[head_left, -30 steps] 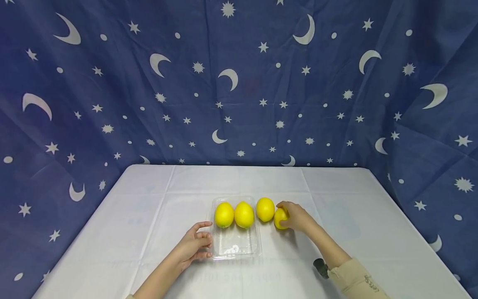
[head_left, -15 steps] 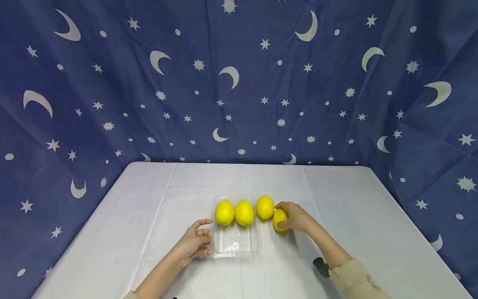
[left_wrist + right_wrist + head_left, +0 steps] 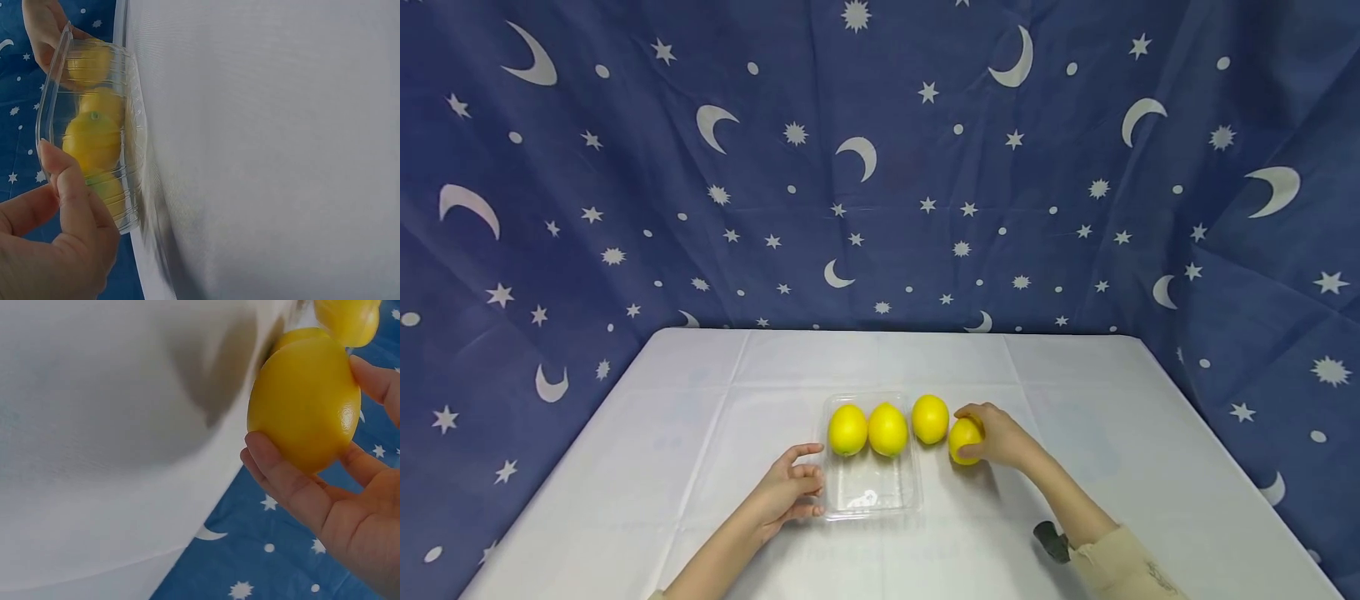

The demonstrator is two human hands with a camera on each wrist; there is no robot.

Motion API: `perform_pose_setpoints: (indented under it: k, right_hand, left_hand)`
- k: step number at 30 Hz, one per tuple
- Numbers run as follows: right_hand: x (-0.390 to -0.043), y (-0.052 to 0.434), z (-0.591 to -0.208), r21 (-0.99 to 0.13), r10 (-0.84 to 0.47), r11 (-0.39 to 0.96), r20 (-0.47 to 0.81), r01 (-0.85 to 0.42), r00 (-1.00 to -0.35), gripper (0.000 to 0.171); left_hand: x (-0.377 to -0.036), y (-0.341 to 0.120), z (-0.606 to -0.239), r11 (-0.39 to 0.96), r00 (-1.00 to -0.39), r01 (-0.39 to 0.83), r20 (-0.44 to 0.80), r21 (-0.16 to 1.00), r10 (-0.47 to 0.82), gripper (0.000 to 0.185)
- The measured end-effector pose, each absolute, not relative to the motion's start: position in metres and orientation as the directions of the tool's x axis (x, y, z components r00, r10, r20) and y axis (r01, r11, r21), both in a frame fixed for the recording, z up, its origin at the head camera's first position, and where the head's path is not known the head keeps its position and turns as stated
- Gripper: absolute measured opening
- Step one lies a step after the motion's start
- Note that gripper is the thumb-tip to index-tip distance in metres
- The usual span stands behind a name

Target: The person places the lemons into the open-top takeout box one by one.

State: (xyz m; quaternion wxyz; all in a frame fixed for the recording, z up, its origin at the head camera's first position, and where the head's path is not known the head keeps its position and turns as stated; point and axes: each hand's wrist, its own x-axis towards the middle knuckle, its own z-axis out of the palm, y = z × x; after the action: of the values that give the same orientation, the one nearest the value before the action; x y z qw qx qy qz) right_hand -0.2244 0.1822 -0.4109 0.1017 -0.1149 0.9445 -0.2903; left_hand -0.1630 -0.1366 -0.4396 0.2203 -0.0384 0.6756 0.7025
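Right of the clear tray (image 3: 883, 483), past a neighbouring lemon (image 3: 930, 419), our curled right hand (image 3: 997, 436) grips the outer lemon (image 3: 960, 436) while our loosely spread left hand (image 3: 788, 485) touches its left rim.

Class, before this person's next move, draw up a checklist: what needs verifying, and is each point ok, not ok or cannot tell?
1. Right hand grips the held lemon: ok.
2. Held lemon lifted off the table: cannot tell.
3. Left hand at the left edge of the clear container: ok; how firmly it steadies it, cannot tell.
4. Room inside: ok, the near half is bare; the left lemon and right lemon sit in the far half.
5. Loose lemon out of the way: not ok, it lies partly between container and held lemon.
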Motion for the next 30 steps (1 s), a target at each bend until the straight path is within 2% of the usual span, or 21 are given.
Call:
perform_pose_setpoints:
  k: [17, 30]
  right_hand:
    - [-0.198, 0.156, -0.387, -0.627, -0.368, 0.716, 0.033, -0.306, -0.929, 0.052]
    - [-0.190, 0.125, -0.378, -0.619, -0.511, 0.644, 0.090, -0.450, -0.855, 0.054]
  left_hand:
    - [-0.164, -0.138, -0.439, 0.000, -0.892, -0.368, -0.353, 0.930, 0.283, 0.055]
    - [-0.165, -0.139, -0.439, 0.003, -0.891, -0.365, -0.351, 0.931, 0.289, 0.055]
